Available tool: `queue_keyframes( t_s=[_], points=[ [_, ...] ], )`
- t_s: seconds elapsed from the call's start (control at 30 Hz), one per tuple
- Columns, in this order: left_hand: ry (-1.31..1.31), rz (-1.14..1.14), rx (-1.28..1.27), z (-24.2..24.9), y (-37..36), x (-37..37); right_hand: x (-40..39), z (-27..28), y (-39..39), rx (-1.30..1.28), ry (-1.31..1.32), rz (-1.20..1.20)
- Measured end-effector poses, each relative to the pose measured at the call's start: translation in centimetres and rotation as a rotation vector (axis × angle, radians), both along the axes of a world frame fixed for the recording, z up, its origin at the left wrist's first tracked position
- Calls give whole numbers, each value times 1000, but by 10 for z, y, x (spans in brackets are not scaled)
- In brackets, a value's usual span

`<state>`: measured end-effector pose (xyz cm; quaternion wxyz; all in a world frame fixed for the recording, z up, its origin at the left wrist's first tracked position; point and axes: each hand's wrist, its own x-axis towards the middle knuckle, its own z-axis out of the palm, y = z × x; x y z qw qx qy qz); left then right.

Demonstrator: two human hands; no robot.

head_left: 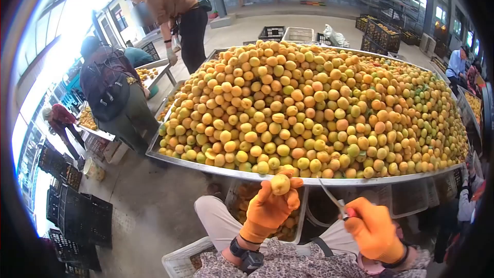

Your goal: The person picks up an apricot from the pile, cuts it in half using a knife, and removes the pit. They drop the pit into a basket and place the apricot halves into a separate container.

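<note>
Both my hands wear orange gloves. Just below the near rim of the large metal-edged table (226,172), my left hand (268,211) is closed around a yellow apricot (280,184). My right hand (375,229) grips the red handle of a knife (332,196), its thin blade pointing up and left to the table edge. A gap separates blade and apricot. In front of me a high heap of yellow-orange apricots (288,108), some greenish, covers the table. Under the rim, between my knees, a crate (300,226) holds orange fruit, partly hidden by my left hand.
A white crate (177,262) stands by my left leg. Black crates (85,216) are stacked at the far left, near a bucket (93,169). One person (177,13) stands beyond the table's left end; another with a backpack (110,80) is closer. More people work at right.
</note>
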<state>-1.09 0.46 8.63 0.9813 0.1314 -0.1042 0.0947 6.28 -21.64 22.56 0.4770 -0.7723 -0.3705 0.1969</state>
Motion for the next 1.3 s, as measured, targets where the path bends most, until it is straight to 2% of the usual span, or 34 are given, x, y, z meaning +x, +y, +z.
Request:
queue_keyframes(
  t_s=[0.03, 0.07, 0.1, 0.17, 0.37, 0.43, 0.57, 0.67, 0.7, 0.83, 0.93, 0.97, 1.07, 1.13, 1.2, 1.3],
  points=[
    [107, 20, 25, 2, -7, 2, -3, -16, 2, 52, 215, -9],
    [-19, -39, -1, -8, -8, 5, -8, -26, 10, 47, 378, -30],
    [-22, -34, -2, -7, -12, 4, -8, -59, 15, 165, 388, 39],
    [35, 86, 225, -3, -18, -1, -19, -84, 35, 283, 693, 53],
    [139, 158, 268, 10, -13, -21, -27, -102, 60, 375, 791, 147],
    [177, 152, 194, 15, -14, -25, -28, -106, 60, 369, 755, 160],
    [123, 263, 274, -2, -6, -25, -21, -106, 59, 367, 672, 182],
    [351, 325, 470, 11, 2, -30, -20, -113, 61, 325, 709, 137],
    [355, 219, 302, 12, 7, -33, -20, -114, 61, 317, 720, 141],
    [324, 247, 429, 8, 13, -44, -16, -126, 59, 299, 597, 57],
    [400, 283, 567, 2, 19, -52, -9, -142, 59, 378, 633, 91],
    [343, 330, 588, 0, 18, -52, -8, -147, 61, 377, 637, 117],
    [455, 297, 574, 14, 14, -55, -11, -147, 65, 379, 636, 104],
    [366, 326, 525, 17, 12, -54, -13, -145, 67, 383, 629, 127],
    [390, 301, 469, 18, 15, -52, -13, -148, 68, 407, 569, 148],
    [392, 235, 395, -1, 19, -45, -12, -145, 74, 347, 457, 70]
  ],
)
